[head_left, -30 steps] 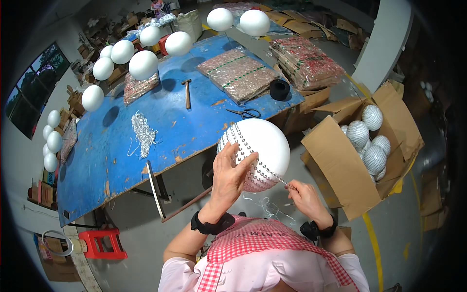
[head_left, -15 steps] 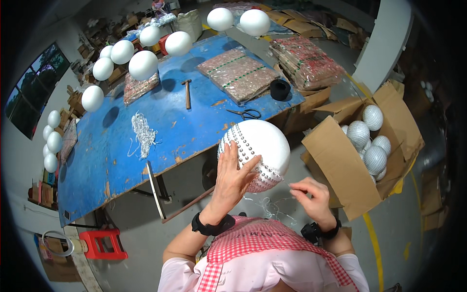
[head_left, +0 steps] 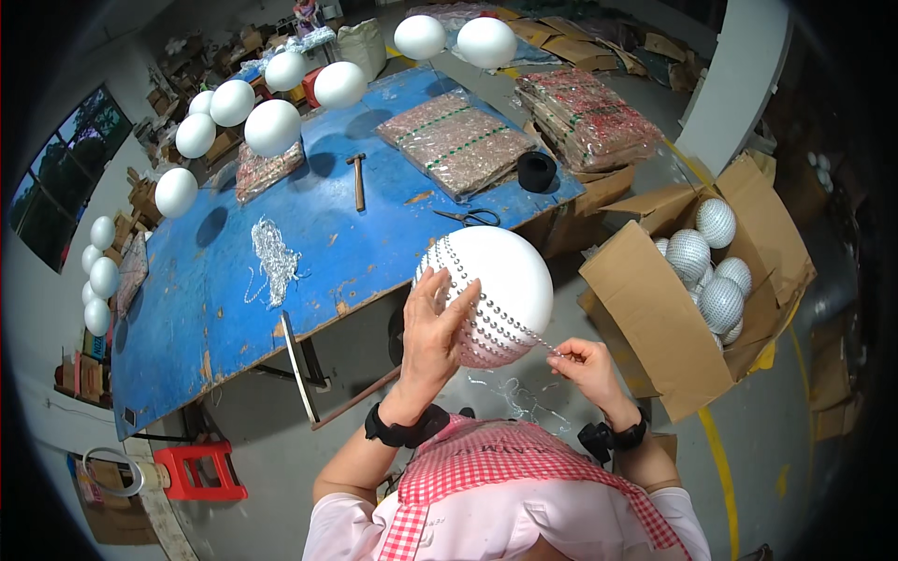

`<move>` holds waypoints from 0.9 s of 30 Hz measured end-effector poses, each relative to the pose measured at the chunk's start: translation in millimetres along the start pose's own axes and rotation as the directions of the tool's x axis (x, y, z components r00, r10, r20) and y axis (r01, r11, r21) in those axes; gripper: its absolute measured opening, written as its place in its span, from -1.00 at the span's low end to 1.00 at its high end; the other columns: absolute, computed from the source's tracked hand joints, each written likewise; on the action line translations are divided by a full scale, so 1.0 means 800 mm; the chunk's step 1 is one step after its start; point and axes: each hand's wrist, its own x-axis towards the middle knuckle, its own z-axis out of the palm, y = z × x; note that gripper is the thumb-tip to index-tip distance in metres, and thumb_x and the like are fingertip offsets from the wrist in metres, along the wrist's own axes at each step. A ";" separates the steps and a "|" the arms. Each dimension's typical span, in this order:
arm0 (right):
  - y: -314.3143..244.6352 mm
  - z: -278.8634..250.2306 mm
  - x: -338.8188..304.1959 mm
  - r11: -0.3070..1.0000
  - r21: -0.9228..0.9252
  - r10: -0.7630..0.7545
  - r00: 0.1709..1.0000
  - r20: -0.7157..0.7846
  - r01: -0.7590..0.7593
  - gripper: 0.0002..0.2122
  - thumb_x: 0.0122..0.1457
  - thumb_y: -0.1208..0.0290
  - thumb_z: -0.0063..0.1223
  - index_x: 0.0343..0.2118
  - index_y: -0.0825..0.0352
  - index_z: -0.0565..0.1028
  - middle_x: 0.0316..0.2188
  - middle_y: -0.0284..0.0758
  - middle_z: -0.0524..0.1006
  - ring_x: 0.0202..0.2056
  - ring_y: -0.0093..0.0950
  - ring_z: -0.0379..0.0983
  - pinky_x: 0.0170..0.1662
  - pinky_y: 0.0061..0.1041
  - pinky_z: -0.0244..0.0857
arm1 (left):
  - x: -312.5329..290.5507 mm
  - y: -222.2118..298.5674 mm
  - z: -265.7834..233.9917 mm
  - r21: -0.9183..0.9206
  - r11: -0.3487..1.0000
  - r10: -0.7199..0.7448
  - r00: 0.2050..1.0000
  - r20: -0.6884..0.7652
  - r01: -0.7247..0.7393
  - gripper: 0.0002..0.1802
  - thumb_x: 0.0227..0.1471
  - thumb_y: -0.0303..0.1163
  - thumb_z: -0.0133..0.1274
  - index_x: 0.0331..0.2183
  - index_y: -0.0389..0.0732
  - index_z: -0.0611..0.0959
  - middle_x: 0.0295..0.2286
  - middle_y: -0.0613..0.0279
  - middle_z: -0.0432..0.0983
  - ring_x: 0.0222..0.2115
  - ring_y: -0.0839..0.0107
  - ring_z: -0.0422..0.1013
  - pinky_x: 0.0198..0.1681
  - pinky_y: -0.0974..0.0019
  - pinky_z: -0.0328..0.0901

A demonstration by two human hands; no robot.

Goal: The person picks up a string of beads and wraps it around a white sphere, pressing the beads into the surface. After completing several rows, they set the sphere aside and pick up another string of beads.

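A large white ball point(head_left: 510, 271) stands in front of me, its left and lower sides wrapped in rows of silver bead chain point(head_left: 491, 323). My left hand point(head_left: 432, 338) grips the ball's left side, fingers curved over the beads and thumb lying on a row. What holds the ball up from below is hidden. To the right, my right hand point(head_left: 586, 366) is closed in a pinch on the free end of the bead chain, which runs taut from the ball's lower right.
On the blue table point(head_left: 327, 243) are a hammer point(head_left: 358, 182), scissors point(head_left: 470, 218), black tape roll point(head_left: 536, 172), silver chain bundle point(head_left: 274, 264) and wrapped packs point(head_left: 458, 140). Several white balls point(head_left: 272, 128) stand above it. A carton point(head_left: 655, 323) of beaded balls is at right; a red stool point(head_left: 199, 470) at lower left.
My right hand has moved slightly left and down, and the chain now shows taut between it and the ball. My left hand has shifted left, its fingers more bent.
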 end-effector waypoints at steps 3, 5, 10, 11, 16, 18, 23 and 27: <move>0.004 -0.002 0.002 0.999 0.002 0.041 0.999 0.021 -0.041 -0.90 0.11 0.50 0.17 -0.40 0.44 0.56 -0.56 -0.47 0.54 -0.52 -0.75 0.39 -0.45 -0.72 0.27 | 0.004 -0.015 -0.005 -0.248 0.963 -0.071 0.988 0.140 0.104 -0.41 0.00 -0.32 0.17 0.09 -0.17 0.45 0.15 -0.17 0.13 0.17 -0.23 0.05 0.20 -0.15 -0.03; 0.003 -0.003 0.001 0.996 0.072 0.053 0.994 0.096 -0.060 -0.89 0.12 0.48 0.16 -0.41 0.42 0.56 -0.56 -0.47 0.54 -0.51 -0.75 0.40 -0.44 -0.72 0.28 | 0.008 -0.007 -0.008 -0.177 0.981 -0.047 0.988 0.146 0.073 -0.32 -0.03 -0.24 0.20 0.12 -0.17 0.39 0.17 -0.19 0.09 0.19 -0.24 0.00 0.21 -0.15 -0.06; -0.028 -0.005 -0.006 0.993 0.111 0.037 0.994 0.100 -0.049 -0.89 0.13 0.48 0.14 -0.42 0.43 0.56 -0.55 -0.44 0.54 -0.51 -0.72 0.42 -0.43 -0.72 0.29 | 0.008 -0.010 -0.006 -0.055 0.997 -0.042 0.987 0.154 0.051 -0.21 -0.14 -0.12 0.28 0.13 -0.08 0.38 0.21 -0.26 -0.03 0.23 -0.26 -0.08 0.23 -0.15 -0.08; -0.035 -0.006 -0.009 0.990 0.138 0.020 0.994 0.106 -0.035 -0.89 0.14 0.49 0.13 -0.42 0.44 0.56 -0.55 -0.43 0.55 -0.50 -0.71 0.43 -0.42 -0.71 0.30 | 0.007 -0.010 -0.005 -0.054 0.997 -0.044 0.987 0.155 0.053 -0.21 -0.14 -0.12 0.28 0.13 -0.08 0.38 0.21 -0.26 -0.03 0.23 -0.26 -0.08 0.23 -0.15 -0.08; -0.048 -0.009 -0.013 0.991 0.135 0.012 0.997 0.080 -0.023 -0.85 0.15 0.48 0.09 -0.47 0.45 0.56 -0.57 -0.37 0.53 -0.52 -0.66 0.44 -0.40 -0.68 0.32 | 0.010 -0.004 -0.003 -0.100 0.993 -0.053 0.993 0.101 0.063 -0.48 -0.10 -0.35 0.28 -0.04 -0.10 0.55 0.15 -0.14 0.11 0.20 -0.14 0.04 0.14 -0.03 0.17; -0.048 -0.009 -0.012 0.991 0.129 0.010 0.997 0.075 -0.019 -0.85 0.16 0.47 0.08 -0.47 0.45 0.56 -0.57 -0.37 0.53 -0.52 -0.66 0.44 -0.40 -0.68 0.31 | 0.011 -0.005 -0.002 -0.104 0.993 -0.047 0.994 0.095 0.056 -0.49 -0.11 -0.36 0.28 -0.04 -0.07 0.56 0.11 -0.13 0.16 0.17 -0.14 0.09 0.14 -0.04 0.14; -0.038 -0.012 -0.008 0.992 0.126 0.006 0.994 0.107 -0.020 -0.87 0.17 0.48 0.08 -0.43 0.44 0.56 -0.55 -0.40 0.55 -0.49 -0.69 0.45 -0.42 -0.71 0.30 | 0.010 -0.013 0.005 -0.133 0.990 -0.038 0.995 0.091 0.050 -0.48 -0.12 -0.38 0.27 -0.04 -0.03 0.58 0.05 -0.11 0.24 0.14 -0.12 0.13 0.14 -0.03 0.13; -0.040 -0.011 -0.007 0.991 0.132 0.009 0.994 0.109 -0.023 -0.86 0.17 0.47 0.08 -0.44 0.44 0.56 -0.55 -0.39 0.55 -0.49 -0.68 0.45 -0.42 -0.70 0.31 | 0.016 -0.013 0.001 -0.109 0.991 -0.061 0.989 0.133 0.075 -0.32 -0.11 -0.24 0.27 0.08 -0.07 0.45 0.10 -0.18 0.18 0.16 -0.15 0.09 0.18 -0.05 0.05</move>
